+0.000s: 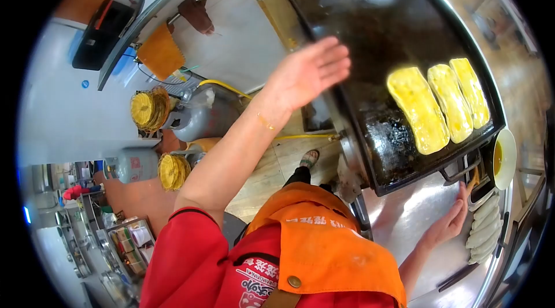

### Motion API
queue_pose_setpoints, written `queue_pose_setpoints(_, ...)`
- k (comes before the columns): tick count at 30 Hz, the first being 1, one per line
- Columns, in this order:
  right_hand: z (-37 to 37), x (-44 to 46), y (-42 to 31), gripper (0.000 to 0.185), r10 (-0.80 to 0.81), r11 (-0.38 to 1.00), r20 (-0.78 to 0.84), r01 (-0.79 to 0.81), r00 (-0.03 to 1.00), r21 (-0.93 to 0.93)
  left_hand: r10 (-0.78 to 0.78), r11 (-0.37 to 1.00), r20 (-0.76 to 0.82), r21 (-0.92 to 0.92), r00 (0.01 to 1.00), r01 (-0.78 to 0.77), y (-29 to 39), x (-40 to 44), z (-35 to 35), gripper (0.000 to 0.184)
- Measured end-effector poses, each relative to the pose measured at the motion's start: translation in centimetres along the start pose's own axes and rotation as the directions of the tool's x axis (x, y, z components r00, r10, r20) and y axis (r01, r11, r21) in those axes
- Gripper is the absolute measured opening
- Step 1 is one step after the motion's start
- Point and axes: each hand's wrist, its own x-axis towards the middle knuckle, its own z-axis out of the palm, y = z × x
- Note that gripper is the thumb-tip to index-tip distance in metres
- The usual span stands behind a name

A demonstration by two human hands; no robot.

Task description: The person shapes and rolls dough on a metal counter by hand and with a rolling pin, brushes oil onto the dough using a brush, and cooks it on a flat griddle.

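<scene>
My left hand is raised over the near left edge of the black griddle, its fingers stretched out and holding nothing. At the lower right, my right hand has its fingers closed on the end of a wooden-handled tool. The tool's head is hidden near a dark container beside the griddle. Three flat, long dough pieces lie on the griddle, shiny and yellow on top: a large one, a middle one and a smaller one.
A white bowl of yellow liquid stands right of the griddle. Several pale dough strips lie below it on the metal counter. Gas cylinders, a yellow hose and stacked yellow round things are at the left.
</scene>
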Motion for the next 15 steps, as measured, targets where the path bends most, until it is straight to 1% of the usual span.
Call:
queue_pose_setpoints(2, 2.2, -0.7, -2.0, 0.035, -0.078, 0.985, 0.124, 0.057, 0.989, 0.165, -0.009, 0.998, -0.031, -0.067, 0.999, 0.007, -0.2, 0.3, -0.2, 0.028)
queue_pose_setpoints(3, 4.0, -0.5, -4.5, 0.036, -0.267, 0.952, 0.194, 0.227, 0.944, 0.206, -0.010, 0.996, -0.045, -0.085, 0.999, 0.006, -0.5, 0.4, 0.0, 0.027)
queue_pose_setpoints(4, 5.8, -0.5, -7.6, 0.038, -0.334, 0.928, 0.269, 0.265, 0.903, 0.260, -0.012, 0.995, -0.055, -0.102, 0.998, 0.007, -1.1, 0.6, 0.6, 0.027)
queue_pose_setpoints(5, 7.8, -0.6, -9.9, 0.050, -0.471, 0.870, 0.332, 0.370, 0.817, 0.325, -0.008, 0.993, -0.061, -0.116, 0.998, 0.001, -1.8, 0.8, 1.2, 0.026)
queue_pose_setpoints(6, 9.2, -0.2, -12.5, 0.063, -0.604, 0.793, 0.428, 0.456, 0.673, 0.403, -0.048, 0.984, -0.004, -0.170, 0.999, 0.047, -2.8, 1.5, 1.0, 0.026)
queue_pose_setpoints(7, 11.0, -0.5, -14.2, 0.068, -0.708, 0.706, 0.481, 0.523, 0.517, 0.477, 0.006, 0.981, 0.219, -0.188, 0.976, 0.037, -4.5, 1.7, 0.4, 0.024)
queue_pose_setpoints(8, 12.6, -2.0, -15.3, 0.073, -0.820, 0.562, 0.440, 0.660, 0.365, 0.499, -0.087, 0.992, 0.002, -0.093, 0.996, 0.087, -5.5, 1.5, 2.0, 0.021)
queue_pose_setpoints(9, 13.6, -2.8, -17.4, 0.075, -0.867, 0.462, 0.440, 0.704, 0.232, 0.539, -0.163, 0.964, 0.023, -0.211, 0.986, 0.164, -6.9, 2.0, 2.0, 0.018)
queue_pose_setpoints(10, 15.2, -3.7, -18.3, 0.072, -0.912, 0.373, 0.363, 0.752, 0.190, 0.543, -0.179, 0.959, 0.064, -0.212, 0.982, 0.188, -8.0, 1.4, 2.1, 0.020)
queue_pose_setpoints(11, 16.4, -4.3, -17.8, 0.070, -0.910, 0.371, 0.380, 0.733, 0.165, 0.570, -0.154, 0.979, 0.099, -0.118, 0.983, 0.165, -9.2, 0.9, 2.2, 0.029)
queue_pose_setpoints(12, 17.4, -4.6, -16.8, 0.069, -0.905, 0.371, 0.403, 0.714, 0.134, 0.594, -0.146, 0.984, 0.181, -0.071, 0.973, 0.161, -9.2, 0.7, 1.7, 0.033)
queue_pose_setpoints(13, 18.7, -4.6, -16.3, 0.067, -0.897, 0.371, 0.430, 0.699, 0.100, 0.611, -0.167, 0.981, 0.021, -0.094, 0.986, 0.168, -9.3, 1.0, 0.7, 0.032)
queue_pose_setpoints(15, 20.3, -5.1, -16.4, 0.057, -0.929, 0.315, 0.356, 0.725, 0.102, 0.613, -0.105, 0.991, -0.153, -0.099, 0.983, 0.090, -9.2, 1.1, -0.9, 0.032)
